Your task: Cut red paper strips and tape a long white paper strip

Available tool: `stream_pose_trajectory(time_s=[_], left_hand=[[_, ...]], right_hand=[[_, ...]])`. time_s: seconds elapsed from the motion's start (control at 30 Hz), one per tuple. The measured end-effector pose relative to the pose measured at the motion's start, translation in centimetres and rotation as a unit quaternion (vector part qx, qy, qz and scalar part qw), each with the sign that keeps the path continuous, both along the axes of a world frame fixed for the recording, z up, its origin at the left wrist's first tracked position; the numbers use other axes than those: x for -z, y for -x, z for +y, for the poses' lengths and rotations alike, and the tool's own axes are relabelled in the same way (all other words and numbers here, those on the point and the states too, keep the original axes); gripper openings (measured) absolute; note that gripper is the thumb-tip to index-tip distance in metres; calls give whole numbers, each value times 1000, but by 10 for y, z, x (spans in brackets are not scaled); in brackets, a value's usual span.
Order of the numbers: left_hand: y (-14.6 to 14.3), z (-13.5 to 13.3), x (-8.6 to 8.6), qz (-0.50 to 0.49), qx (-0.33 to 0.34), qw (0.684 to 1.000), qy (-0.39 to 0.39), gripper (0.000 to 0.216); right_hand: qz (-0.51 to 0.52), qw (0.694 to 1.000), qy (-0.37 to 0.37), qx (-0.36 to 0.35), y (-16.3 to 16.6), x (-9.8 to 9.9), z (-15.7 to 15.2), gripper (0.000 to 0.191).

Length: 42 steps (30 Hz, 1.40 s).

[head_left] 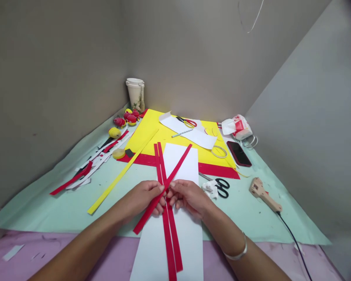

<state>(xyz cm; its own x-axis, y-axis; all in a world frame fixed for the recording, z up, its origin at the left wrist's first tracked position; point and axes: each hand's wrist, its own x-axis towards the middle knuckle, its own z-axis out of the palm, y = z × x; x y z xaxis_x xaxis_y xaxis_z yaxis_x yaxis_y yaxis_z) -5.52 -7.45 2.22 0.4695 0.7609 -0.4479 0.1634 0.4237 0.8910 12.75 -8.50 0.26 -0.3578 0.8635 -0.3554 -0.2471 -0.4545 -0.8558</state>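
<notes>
Green counter [236,218] meets grey walls [187,58]. Red strips [180,165] cross over a white sheet [187,238]; left hand [146,195] and right hand [191,195] pinch them at the crossing, grip narrow, likely keeping the angle steady. White sheet overruns the near green edge. Scissors [222,183] limit right-side room; glue gun [265,195] farther out.

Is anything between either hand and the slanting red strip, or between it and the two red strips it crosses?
No other object visibly stands in the way. The left hand and right hand are both at the slanting red strip, which crosses over the two other red strips; part of that crossing is hidden.
</notes>
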Motion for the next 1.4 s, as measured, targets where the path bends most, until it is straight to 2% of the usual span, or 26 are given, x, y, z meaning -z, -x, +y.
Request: stream_pose_trajectory(time_s=[0.13,0.3,0.4,0.5,0.63,0.93,1.2,1.4], left_hand=[[0,-3,-3,-56,2,997,43,33],[-3,-6,-3,-178,-19,970,165,20],[-6,-6,0,-199,-51,946,252,14],[-7,-6,2,-198,-60,934,292,13],[-7,-5,4,-203,-39,939,276,17],[-8,-6,-2,-151,-41,964,214,27],[-10,-7,-8,-113,-59,977,170,30],[-9,-9,-3,-116,-52,984,125,28]], right_hand=[[14,1000,7,19,1,-2,0,35],[132,987,23,91,-5,-6,2,32],[167,977,32,126,-9,-5,6,33],[156,977,32,141,-11,-3,8,31],[116,983,11,141,-8,-3,7,31],[34,989,-33,140,-9,0,9,37],[-57,986,-32,152,-12,0,10,39],[-91,985,-42,138,-12,0,10,39]])
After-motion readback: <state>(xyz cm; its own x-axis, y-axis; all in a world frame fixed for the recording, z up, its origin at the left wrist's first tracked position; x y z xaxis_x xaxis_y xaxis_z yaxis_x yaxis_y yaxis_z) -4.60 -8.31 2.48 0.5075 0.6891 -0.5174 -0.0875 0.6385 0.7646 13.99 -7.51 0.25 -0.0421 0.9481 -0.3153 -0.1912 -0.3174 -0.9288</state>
